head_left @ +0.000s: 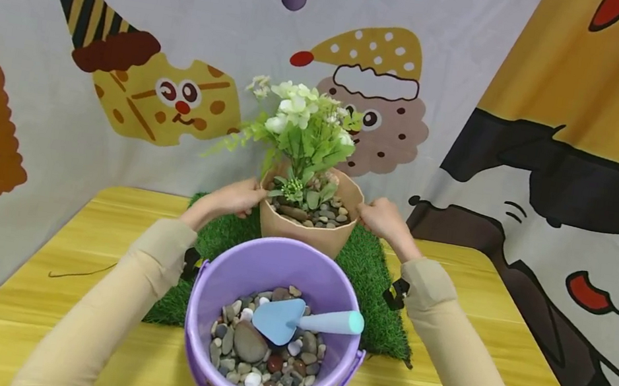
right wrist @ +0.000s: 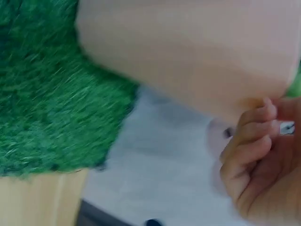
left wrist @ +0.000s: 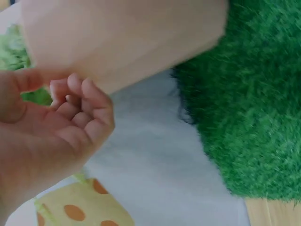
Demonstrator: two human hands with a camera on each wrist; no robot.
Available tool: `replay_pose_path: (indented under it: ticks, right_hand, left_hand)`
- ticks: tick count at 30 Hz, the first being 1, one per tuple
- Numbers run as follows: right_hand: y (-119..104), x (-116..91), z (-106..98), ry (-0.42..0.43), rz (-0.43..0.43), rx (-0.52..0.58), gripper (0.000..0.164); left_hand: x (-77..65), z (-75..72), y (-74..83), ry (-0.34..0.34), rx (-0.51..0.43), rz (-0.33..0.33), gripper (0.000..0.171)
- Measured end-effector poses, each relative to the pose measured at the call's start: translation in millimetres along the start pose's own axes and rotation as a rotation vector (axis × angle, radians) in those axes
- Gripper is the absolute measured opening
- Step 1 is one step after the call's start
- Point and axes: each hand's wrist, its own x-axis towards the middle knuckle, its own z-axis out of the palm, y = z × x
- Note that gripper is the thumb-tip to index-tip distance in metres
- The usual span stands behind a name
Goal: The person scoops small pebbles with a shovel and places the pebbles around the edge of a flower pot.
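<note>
A peach-coloured flowerpot [head_left: 303, 233] with a wavy rim stands behind the bucket, on the artificial grass mat [head_left: 361, 281]. White flowers with green leaves [head_left: 308, 139] rise from it, above a layer of pebbles [head_left: 330, 216]. My left hand [head_left: 238, 198] pinches the rim on the left side, thumb and index finger at its edge. On the opposite side my right hand [head_left: 386, 219] pinches the rim the same way. Both wrist views show the pot's smooth outer wall [left wrist: 127, 37] slightly blurred, with the other fingers of each hand curled beside it.
In front of the pot is a purple bucket [head_left: 282, 252] holding mixed pebbles [head_left: 250, 343]. A blue trowel [head_left: 280, 319] lies on those stones, its handle over the right rim. A thin dark strand [head_left: 81, 272] lies on the yellow wooden table [head_left: 118, 224]. A cartoon-printed cloth [head_left: 205, 4] hangs behind.
</note>
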Motion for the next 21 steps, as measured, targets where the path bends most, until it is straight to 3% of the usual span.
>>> replay_pose_path:
  ticks: [5, 12, 21]
  right_hand:
    - [5, 9, 4, 0.031, -0.004, 0.022, 0.048]
    - [-3, -8, 11, 0.1, -0.027, -0.062, 0.045]
    - [-20, -30, 29, 0.2, 0.029, -0.039, 0.038]
  left_hand:
    - [-9.2, 2.3, 4.9, -0.057, -0.024, 0.022, 0.041]
    - [-3.7, 3.1, -1.0, 0.085, -0.007, -0.005, 0.023]
    - [13.8, -3.3, -10.3, 0.187, 0.123, 0.024, 0.026]
